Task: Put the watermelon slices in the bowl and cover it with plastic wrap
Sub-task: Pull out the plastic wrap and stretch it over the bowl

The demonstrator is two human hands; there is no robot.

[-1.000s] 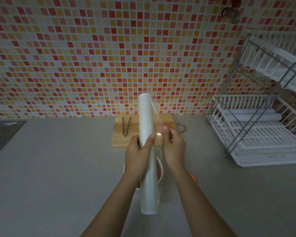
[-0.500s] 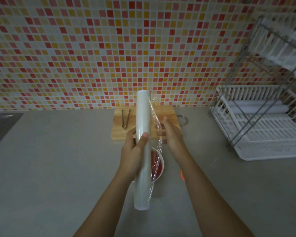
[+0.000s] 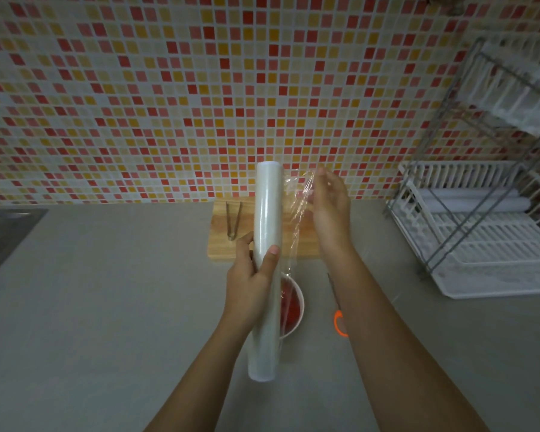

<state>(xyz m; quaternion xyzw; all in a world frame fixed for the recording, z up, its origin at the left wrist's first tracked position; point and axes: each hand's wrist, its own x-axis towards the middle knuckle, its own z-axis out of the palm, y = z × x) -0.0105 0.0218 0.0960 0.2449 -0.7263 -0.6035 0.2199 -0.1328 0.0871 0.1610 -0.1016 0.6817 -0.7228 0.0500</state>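
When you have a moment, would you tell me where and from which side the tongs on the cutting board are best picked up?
Grip the tongs around both arms near the middle, coming straight down from above. They lie flat on the cutting board, joined end towards the person and open tips towards the wall, so pinching across the two arms closes them. The left hand is nearer, but it holds the plastic wrap roll.

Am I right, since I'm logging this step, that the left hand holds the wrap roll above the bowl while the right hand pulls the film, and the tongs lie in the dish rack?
Not quite. The head view shows the tongs lying on the wooden cutting board, not in the dish rack. The rest stands: left hand holds the roll above the bowl, right hand pulls the film.
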